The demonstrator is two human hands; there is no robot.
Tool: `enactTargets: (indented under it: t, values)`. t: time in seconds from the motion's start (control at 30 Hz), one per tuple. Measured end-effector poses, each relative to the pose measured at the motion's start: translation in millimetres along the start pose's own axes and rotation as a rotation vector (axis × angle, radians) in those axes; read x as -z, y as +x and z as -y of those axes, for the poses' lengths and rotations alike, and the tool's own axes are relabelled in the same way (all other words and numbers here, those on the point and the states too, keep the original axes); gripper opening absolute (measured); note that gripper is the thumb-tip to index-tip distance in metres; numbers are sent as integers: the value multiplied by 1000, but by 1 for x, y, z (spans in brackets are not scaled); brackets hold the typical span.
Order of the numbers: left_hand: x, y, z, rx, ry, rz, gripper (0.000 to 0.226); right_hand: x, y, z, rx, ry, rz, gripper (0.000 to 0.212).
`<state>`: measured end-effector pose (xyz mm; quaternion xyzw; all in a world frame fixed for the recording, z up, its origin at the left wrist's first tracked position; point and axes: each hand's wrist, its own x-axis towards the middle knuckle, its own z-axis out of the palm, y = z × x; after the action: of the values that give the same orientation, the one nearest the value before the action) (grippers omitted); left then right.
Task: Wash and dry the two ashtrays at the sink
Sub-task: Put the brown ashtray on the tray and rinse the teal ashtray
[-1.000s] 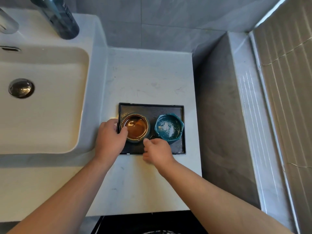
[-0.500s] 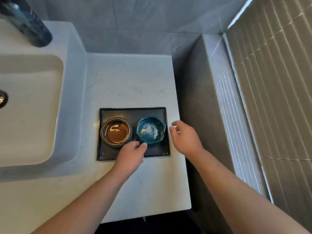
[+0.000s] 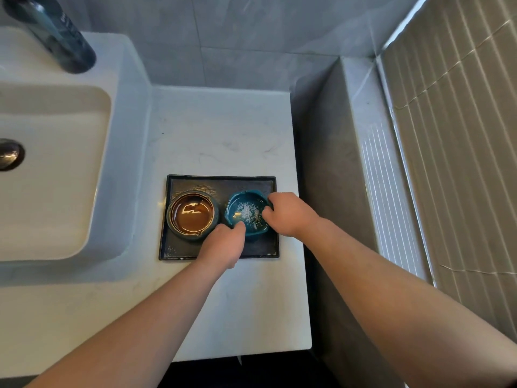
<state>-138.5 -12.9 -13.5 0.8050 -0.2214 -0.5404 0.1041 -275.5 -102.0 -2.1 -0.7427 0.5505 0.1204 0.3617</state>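
Two ashtrays stand side by side on a black rectangular tray (image 3: 193,180) on the white counter. The left ashtray (image 3: 192,215) has a glossy brown inside and a grey-blue rim. The right one, a teal ashtray (image 3: 246,212), has white specks in its bottom. My left hand (image 3: 223,243) pinches the teal ashtray's near-left rim. My right hand (image 3: 289,214) grips its right rim with curled fingers. The ashtray sits on the tray between both hands.
A white basin (image 3: 56,175) with a metal drain (image 3: 8,154) lies to the left. A dark bottle (image 3: 53,29) stands on the basin's back ledge. A grey tiled ledge (image 3: 352,163) and window blinds (image 3: 453,135) border the counter's right side.
My right hand has moved left from beside the tray onto the teal ashtray's right rim. My left hand stays at its near-left rim. The view has shifted slightly.
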Motion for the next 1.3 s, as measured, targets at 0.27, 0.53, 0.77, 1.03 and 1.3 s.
enactTargets:
  t: [0.27,0.53,0.77,1.03,1.3]
  values:
    - [6,-18,7,-181,-488,99,21,10,-25,2,-6,102,-108,28]
    - [42,-76,15,-331,-657,34,33,22,-100,28,43,675,-115,11]
    - [81,-128,55,-397,-763,-111,52,9,-132,81,201,841,44,30]
    - [113,-175,135,-421,-945,-302,68,-22,-160,146,377,707,248,34]
    - [160,-188,213,-401,-1064,-407,54,-73,-174,225,423,577,333,10]
